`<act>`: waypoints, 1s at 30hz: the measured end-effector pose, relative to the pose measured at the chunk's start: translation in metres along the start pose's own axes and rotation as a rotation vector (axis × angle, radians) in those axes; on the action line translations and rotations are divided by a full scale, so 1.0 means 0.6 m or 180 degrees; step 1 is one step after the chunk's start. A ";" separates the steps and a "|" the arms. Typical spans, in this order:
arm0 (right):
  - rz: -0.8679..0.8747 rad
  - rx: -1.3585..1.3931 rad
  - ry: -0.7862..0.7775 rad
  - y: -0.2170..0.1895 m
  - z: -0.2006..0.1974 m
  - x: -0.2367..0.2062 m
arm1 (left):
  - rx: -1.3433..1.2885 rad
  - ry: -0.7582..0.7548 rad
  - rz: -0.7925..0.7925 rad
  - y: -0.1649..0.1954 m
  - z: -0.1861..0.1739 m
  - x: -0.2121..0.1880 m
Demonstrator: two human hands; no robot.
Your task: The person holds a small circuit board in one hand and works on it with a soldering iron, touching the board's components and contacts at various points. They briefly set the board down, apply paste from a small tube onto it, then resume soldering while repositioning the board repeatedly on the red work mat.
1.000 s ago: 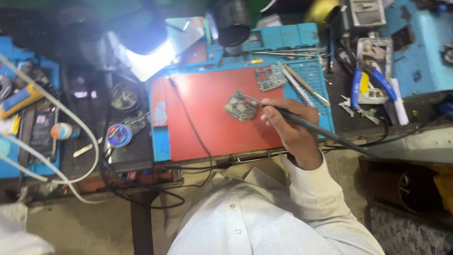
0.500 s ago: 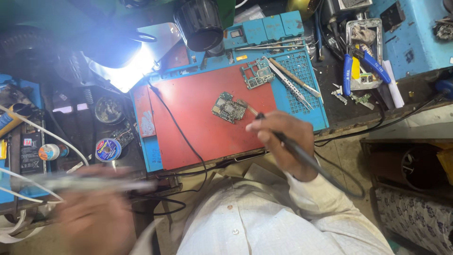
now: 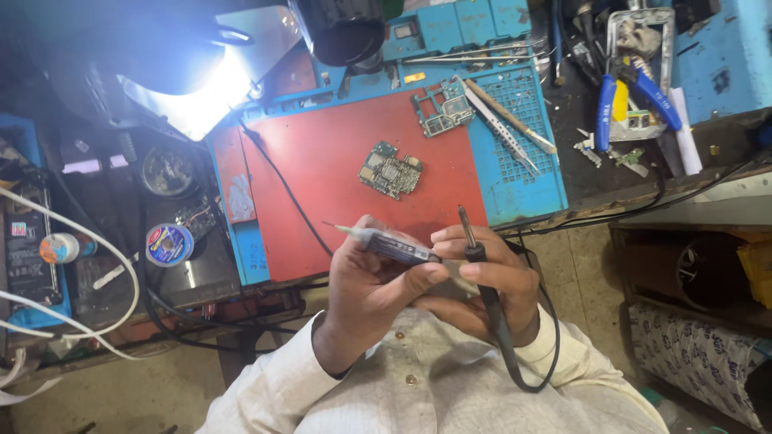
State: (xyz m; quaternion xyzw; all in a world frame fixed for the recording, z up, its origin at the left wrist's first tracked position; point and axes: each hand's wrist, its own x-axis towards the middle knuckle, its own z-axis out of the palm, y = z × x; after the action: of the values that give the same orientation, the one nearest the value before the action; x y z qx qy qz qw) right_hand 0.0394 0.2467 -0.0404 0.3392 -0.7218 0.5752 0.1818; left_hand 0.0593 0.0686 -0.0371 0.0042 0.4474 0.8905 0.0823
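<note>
1. Close together above the near edge of the red work mat [image 3: 322, 173], the 2 hands meet in front of the person's chest, fingers touching.
2. The left hand [image 3: 366, 293] is closed around a slim grey syringe-like tube [image 3: 390, 243], its fine tip pointing left and away from the body.
3. The right hand [image 3: 490, 281] grips a black soldering iron [image 3: 476, 261] upright, metal tip pointing up toward the mat, cord looping down past the wrist.
4. Just beyond both hands, apart from them, a small green circuit board [image 3: 390, 170] lies flat on the mat.
5. Farther off, beyond the right hand, a second circuit board [image 3: 442, 107] and 2 metal tweezers [image 3: 503, 128] rest on the blue tray [image 3: 523, 189].
6. Well beyond the right hand lie blue-handled pliers [image 3: 635, 92].
7. Left of the left hand sits a round tin [image 3: 170, 243]; beyond it glares a bright lamp [image 3: 193, 88].
</note>
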 end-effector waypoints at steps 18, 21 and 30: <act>0.0560 -0.0486 0.0953 0.008 0.015 -0.045 | 0.1242 -0.0154 0.0941 0.022 0.020 -0.014; 0.0513 -0.0505 0.1004 0.013 0.025 -0.051 | 0.2497 -0.0279 0.1112 0.040 0.016 -0.019; 0.0353 -0.0220 -0.0159 -0.009 0.000 -0.022 | 0.2491 -0.0216 0.1275 0.041 0.006 -0.024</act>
State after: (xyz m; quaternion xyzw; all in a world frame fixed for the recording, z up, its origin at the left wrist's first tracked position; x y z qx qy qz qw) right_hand 0.0525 0.2496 -0.0452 0.3065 -0.7632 0.5505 0.1432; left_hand 0.0706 0.0548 -0.0141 0.1509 0.7384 0.6517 -0.0852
